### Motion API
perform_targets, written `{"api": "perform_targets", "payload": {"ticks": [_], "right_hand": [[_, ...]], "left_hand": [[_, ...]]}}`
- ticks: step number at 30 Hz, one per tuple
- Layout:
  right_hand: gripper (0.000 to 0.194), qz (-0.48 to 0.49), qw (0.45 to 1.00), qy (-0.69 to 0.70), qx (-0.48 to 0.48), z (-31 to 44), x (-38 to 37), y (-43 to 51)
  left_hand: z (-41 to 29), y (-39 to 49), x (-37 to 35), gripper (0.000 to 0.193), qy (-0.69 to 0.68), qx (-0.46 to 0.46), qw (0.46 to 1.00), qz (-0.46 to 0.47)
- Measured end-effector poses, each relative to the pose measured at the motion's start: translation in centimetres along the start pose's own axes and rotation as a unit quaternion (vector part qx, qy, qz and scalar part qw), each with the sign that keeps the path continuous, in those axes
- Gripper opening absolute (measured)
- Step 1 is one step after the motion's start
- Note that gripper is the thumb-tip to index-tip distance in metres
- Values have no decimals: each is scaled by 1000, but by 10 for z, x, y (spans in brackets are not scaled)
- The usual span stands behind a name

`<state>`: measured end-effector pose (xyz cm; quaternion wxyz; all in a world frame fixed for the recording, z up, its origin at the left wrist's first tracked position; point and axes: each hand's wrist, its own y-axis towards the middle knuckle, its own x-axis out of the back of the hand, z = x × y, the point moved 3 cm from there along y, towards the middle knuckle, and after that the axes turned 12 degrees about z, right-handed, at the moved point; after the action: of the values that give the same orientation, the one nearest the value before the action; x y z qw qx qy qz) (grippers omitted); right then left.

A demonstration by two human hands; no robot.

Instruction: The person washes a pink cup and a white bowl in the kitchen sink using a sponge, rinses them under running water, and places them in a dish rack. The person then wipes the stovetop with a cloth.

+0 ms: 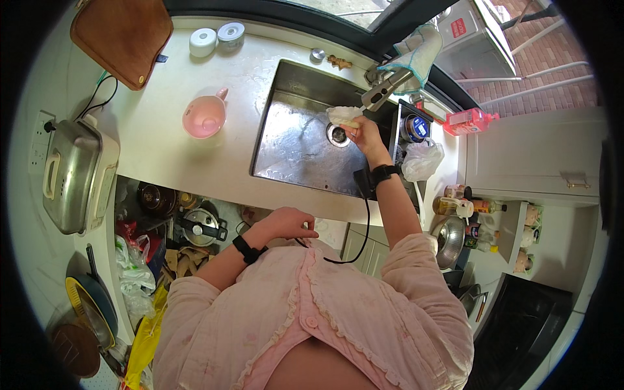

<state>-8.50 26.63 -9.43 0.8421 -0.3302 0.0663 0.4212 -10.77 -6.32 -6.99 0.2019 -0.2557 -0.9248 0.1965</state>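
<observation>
My right hand (364, 138) reaches over the stainless steel sink (297, 141) and grips a pale, sponge-like cloth (344, 116) by its near edge. The cloth is just above and behind the round drain (338, 135). Close beside it is the head of a pull-out faucet (385, 92), with a short white streak, apparently water, between the two. My left hand (291, 224) hangs in front of my body, short of the counter edge. Its fingers are loosely curled, with a gap between thumb and finger and no object visible in it.
On the counter (156, 146) stands a pink cup (204, 117), left of the sink. A black cable (365, 229) hangs from my right wrist to my shirt. A plastic bag (423, 161) and a pink pump bottle (468, 122) are right of the sink. Ginger (340, 62) lies behind it.
</observation>
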Motion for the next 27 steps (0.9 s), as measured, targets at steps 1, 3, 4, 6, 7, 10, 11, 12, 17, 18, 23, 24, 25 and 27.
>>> {"api": "perform_targets", "payload": {"ticks": [1,3,4,6,7,10,11,12,17,18,23,24,25,27], "right_hand": [[17,-5,1000,18,-2,-2,2,1],[20,17,998,55,-16,-6,5,4],[21,14,997,68,-19,-8,7,5],[24,35,998,50,-9,-9,7,6],[26,28,999,35,-5,-9,7,6],[29,53,997,63,-2,-6,2,2],[32,65,994,93,-3,-4,-1,0],[34,78,989,122,-5,-2,-3,-3],[50,131,975,179,29,7,-15,-15],[53,133,974,180,36,8,-16,-16],[45,131,985,68,92,7,-21,-17],[40,113,988,47,93,7,-20,-17],[35,100,990,28,96,6,-19,-16],[25,92,991,0,92,4,-19,-14]], "left_hand": [[0,0,1,40,3,-3,1000,-8],[0,0,1,39,6,-7,1000,-16],[1,0,0,39,6,-8,1000,-18],[1,0,0,39,13,-14,1000,-24],[2,1,-1,39,20,-20,999,-28],[3,2,-2,39,20,-17,999,-25],[4,2,-3,39,14,-9,1000,-17],[3,2,-3,39,21,-15,999,-24],[1,2,-5,40,25,-14,999,-23],[1,1,-4,40,27,-16,999,-25],[2,2,-7,40,16,6,1000,-6],[2,2,-7,40,23,-3,1000,-16],[2,2,-7,39,29,-12,999,-26],[2,2,-8,39,32,-19,999,-31]]}}
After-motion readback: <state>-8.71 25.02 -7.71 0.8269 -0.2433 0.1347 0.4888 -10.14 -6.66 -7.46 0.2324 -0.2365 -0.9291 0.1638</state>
